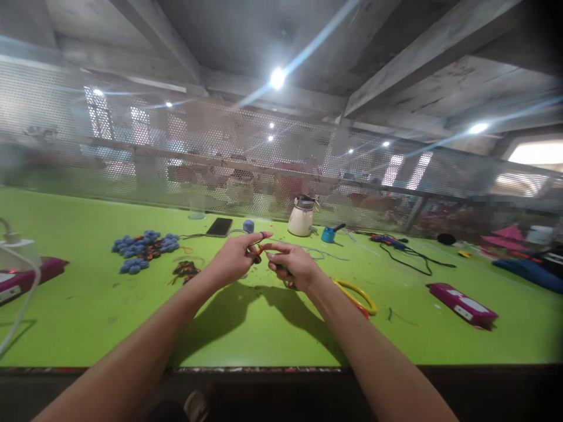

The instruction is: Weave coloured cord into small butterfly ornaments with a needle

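Note:
Over the middle of the green table, my left hand (235, 256) pinches a small orange-and-dark yarn piece (258, 253) between thumb and fingers. Dark yarn is looped round its forefinger. Close beside it, my right hand (295, 265) is closed, its forefinger stretched toward the yarn piece. Something dark green shows partly under its curled fingers, too hidden to name. A bit of multicoloured yarn is visible below this hand. Left of my hands lie a bundle of orange-and-black yarn pieces (185, 271) and a pile of blue knobbly yarn pieces (135, 253).
Behind my hands are a phone (219, 227), a whitish flask (301, 218) and a blue pot with a black handle (328, 234). A yellow ring (358, 295) lies beside my right forearm. Farther right is a magenta packet (463, 305). A perforated screen (246, 158) borders the far edge.

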Tool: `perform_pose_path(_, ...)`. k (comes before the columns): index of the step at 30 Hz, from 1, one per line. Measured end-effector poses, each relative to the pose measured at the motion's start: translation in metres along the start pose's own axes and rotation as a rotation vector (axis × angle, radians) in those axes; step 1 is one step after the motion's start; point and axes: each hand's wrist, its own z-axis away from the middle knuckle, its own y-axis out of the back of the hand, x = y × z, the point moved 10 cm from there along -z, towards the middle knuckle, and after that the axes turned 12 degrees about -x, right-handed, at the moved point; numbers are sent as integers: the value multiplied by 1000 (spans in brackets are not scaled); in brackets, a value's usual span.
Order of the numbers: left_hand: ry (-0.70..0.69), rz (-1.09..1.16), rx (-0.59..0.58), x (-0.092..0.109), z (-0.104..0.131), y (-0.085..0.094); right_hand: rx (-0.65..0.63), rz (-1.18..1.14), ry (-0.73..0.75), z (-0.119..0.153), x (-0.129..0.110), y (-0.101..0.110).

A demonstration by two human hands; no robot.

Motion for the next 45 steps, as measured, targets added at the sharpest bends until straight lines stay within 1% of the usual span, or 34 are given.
perform_pose_path(5,-21,50,103,7,3,4,56,-134,56,-4,3,0)
perform_pose_path(8,-9,148,150,5,4,7,81,-158,118,-4,0,-1)
perform_pose_path(10,10,240,160,0,4,8,96,-143,167,-3,-4,-2)
perform_pose_path(15,114,482,106,-17,2,7,118,15,276,1,-17,-3)
perform_pose_path(20,183,602,66,-20,5,9,147,278,389,8,-37,1)
perform_pose_path(27,196,640,64,-15,8,10,155,540,468,13,-52,9)
perform_pose_path(32,188,618,92,-15,8,13,155,652,488,16,-58,8)
perform_pose_path(39,148,596,101,-11,8,17,145,728,526,21,-64,7)
perform_pose_path(45,129,593,111,-11,8,20,125,703,521,21,-64,8)
